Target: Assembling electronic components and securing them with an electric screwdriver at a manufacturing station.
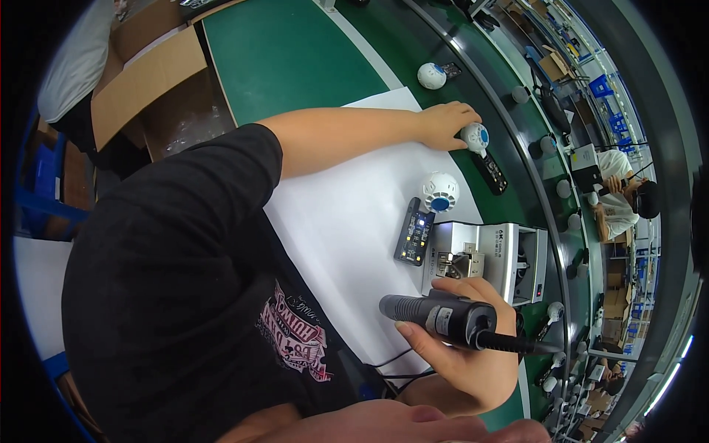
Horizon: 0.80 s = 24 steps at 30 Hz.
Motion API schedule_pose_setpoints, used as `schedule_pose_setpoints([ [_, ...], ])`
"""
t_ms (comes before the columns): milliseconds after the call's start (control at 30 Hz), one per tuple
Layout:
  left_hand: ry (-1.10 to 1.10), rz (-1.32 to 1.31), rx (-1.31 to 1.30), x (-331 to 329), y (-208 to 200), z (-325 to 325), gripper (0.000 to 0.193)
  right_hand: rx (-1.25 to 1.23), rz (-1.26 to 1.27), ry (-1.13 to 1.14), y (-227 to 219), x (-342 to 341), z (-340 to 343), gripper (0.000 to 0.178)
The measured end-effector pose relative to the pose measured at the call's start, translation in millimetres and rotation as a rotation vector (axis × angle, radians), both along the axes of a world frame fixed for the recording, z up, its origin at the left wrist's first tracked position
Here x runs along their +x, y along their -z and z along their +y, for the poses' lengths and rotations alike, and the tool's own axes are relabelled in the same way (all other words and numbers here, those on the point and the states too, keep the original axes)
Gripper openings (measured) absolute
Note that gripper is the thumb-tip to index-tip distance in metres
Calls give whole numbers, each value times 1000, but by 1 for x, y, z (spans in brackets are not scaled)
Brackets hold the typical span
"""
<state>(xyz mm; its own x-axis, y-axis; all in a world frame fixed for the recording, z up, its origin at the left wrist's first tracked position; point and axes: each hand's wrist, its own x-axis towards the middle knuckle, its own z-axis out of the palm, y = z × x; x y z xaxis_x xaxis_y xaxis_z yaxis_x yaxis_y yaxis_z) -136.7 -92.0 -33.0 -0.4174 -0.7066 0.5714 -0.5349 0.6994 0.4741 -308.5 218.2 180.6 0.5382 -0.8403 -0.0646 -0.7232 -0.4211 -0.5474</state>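
Note:
Stretched far out, my left hand point(445, 127) has its fingers closed around a small white ball-shaped unit point(475, 137) with a blue disc. A narrow dark board point(490, 176) extends from that unit. Closer to me, a second white ball-shaped unit point(442, 190) rests on a white sheet point(325, 214). Beside it lies a dark circuit board point(415, 235) with small lit spots. In my right hand point(473, 354) is a black corded electric screwdriver point(436, 317), held above the sheet's edge in front of a silver screw feeder point(496, 255). No bit shows on it.
Another white ball unit point(431, 75) lies on the green work surface point(281, 59). A dark conveyor line with a metal rail point(517, 125) runs past, carrying several units. An open cardboard box point(151, 92) stands at the upper left. Another person point(620, 193) works across the line.

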Motion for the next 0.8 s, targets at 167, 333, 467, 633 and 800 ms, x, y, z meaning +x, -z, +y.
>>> schedule_pose_setpoints([
  [167, -24, 16, 128, 2, 1, -5, 62, -5, -18, -10, 2, -2, 0, 53],
  [333, -79, 65, 195, 4, 4, -11, 68, 16, 15, 3, -1, -1, 0, 50],
  [467, -150, 72, 188, 9, 1, -11, 70, 11, 17, 0, -1, -1, 0, 50],
  [633, -317, 27, 265, 10, -14, -2, 70, 2, 1, -8, 1, -3, 0, 51],
  [800, -337, -27, 289, 20, -14, -10, 67, -2, -4, -9, 2, -3, 0, 53],
])
